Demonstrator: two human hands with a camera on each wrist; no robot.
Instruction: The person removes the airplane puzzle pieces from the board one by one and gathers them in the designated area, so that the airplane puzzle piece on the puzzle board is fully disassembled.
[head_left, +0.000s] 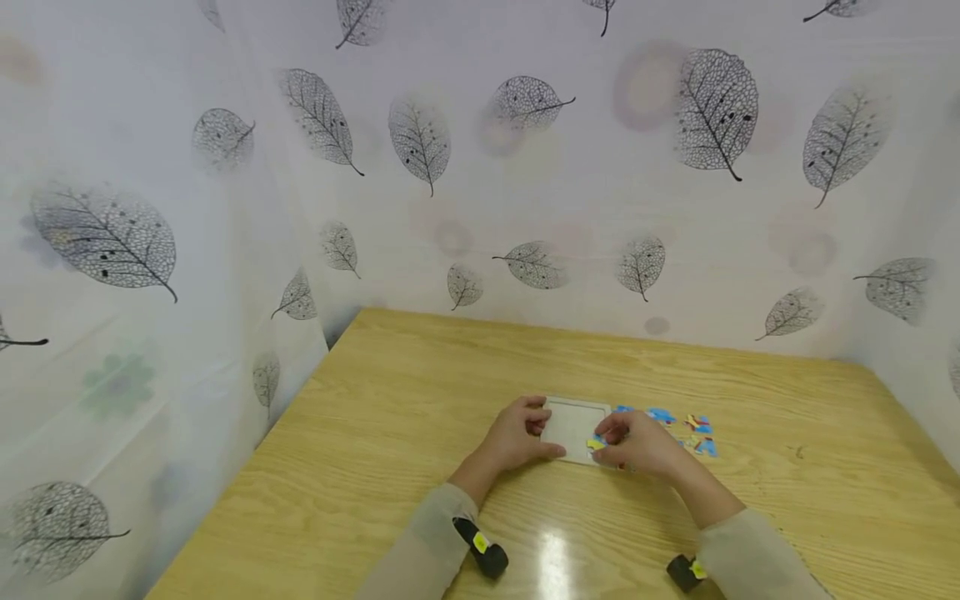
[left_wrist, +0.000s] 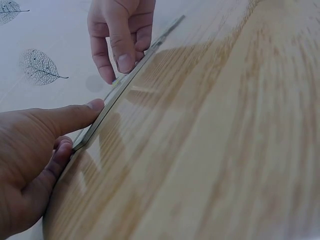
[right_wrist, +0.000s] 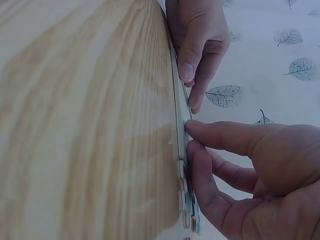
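Observation:
A shallow white puzzle tray [head_left: 570, 423] with a raised rim lies flat on the table. My left hand [head_left: 519, 435] grips its left side, thumb along the near rim and fingers at the far left corner. Between thumb and fingertips of my right hand [head_left: 637, 443] is a yellow and blue puzzle piece [head_left: 595, 444], low over the right part of the tray. From the right wrist view, the right fingertips [right_wrist: 194, 125] are right at the tray's surface, with the piece mostly hidden. The left wrist view catches the left thumb [left_wrist: 95, 105] on the tray's rim.
Several loose puzzle pieces [head_left: 697, 423], blue with red and yellow, lie right of the tray, some partly behind the right hand. The wooden table [head_left: 420, 367] runs back to a leaf-printed curtain [head_left: 465, 200]. Black straps [head_left: 487, 557] hang at both wrists.

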